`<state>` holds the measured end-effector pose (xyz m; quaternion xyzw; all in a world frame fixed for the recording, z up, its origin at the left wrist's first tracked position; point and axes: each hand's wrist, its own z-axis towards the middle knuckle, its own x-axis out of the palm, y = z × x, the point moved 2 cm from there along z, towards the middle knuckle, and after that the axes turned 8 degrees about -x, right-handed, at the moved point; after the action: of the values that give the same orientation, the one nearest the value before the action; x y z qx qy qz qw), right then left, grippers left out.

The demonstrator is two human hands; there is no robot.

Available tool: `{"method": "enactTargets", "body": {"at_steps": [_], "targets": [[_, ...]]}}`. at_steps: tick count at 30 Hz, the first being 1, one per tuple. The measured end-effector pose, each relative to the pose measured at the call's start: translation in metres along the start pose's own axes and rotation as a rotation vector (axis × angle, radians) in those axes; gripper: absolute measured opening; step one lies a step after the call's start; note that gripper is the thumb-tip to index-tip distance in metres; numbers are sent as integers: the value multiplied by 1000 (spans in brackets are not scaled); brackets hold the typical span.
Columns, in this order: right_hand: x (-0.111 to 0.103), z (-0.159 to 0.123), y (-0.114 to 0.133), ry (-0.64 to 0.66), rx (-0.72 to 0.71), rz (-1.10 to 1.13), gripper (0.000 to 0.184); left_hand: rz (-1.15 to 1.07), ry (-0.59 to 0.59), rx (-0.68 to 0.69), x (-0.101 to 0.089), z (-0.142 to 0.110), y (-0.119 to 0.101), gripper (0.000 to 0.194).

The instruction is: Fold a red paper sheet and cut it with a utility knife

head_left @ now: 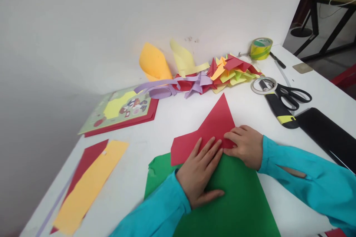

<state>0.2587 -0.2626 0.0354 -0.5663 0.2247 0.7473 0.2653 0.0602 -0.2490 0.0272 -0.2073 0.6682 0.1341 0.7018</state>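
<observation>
Red paper (213, 121) under left hand (198, 177)

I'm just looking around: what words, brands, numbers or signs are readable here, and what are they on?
None can be read for certain.
Booklet cover: any lettering is too blurred to read.
Yellow tape roll: any print is too small to read.
Red paper and green sheet: no writing visible.

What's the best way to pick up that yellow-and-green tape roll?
Probably pinch the tape roll by its wall, coming from above: it lies flat with its hole facing up, while folded papers sit close by on the picture's left.
</observation>
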Motion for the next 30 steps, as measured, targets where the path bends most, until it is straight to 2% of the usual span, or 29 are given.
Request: {"method": "enactTargets", "body": {"at_steps": [5,16,22,30], "targets": [[-3,-4,-3,3,-1,-14,25,-8,19,8,3,1,-6,93],[-2,-6,-6,-9,1,14,24,77,30,-91,2,-4,6,82],[-2,-7,-8,33,-14,20,21,129,16,-112,-1,-25,26,75],[1,-14,-12,-18,-25,17,26,172,-14,-212,4,-69,61,78]]}}
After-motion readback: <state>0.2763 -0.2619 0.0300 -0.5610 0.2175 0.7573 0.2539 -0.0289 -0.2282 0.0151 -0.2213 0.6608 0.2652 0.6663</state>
